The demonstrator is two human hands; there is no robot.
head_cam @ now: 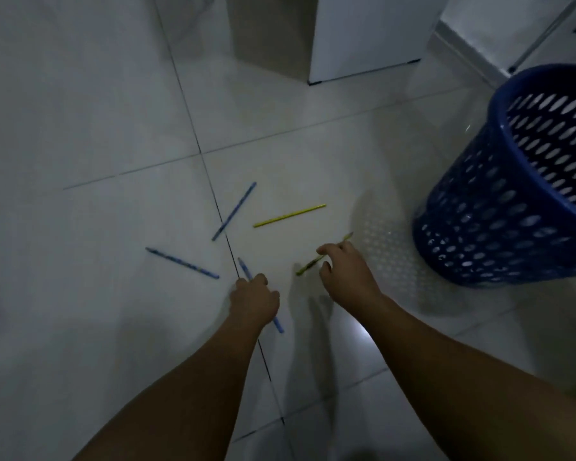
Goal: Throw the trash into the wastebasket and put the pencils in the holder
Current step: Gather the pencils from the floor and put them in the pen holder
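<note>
pale tiled floor (80,111) in dim light carries everything. blue perforated wastebasket (512,194) stands at right, its inside showing only holes and wall. left hand (255,299) is closed around a blue pencil (278,322); right hand (345,272) pinches a green pencil (308,263). loose between them and beyond: yellow pencil (290,215), two more blue pencils (234,211) (182,262). white cabinet (363,34) stands behind.

Single head-worn view, looking steeply down at a tiled floor (80,111).

The wide lens (straight lines bow near the edges) sits above both forearms, close over the floor; a blue wastebasket (512,207) crowds the right edge, white furniture (363,34) the top.
</note>
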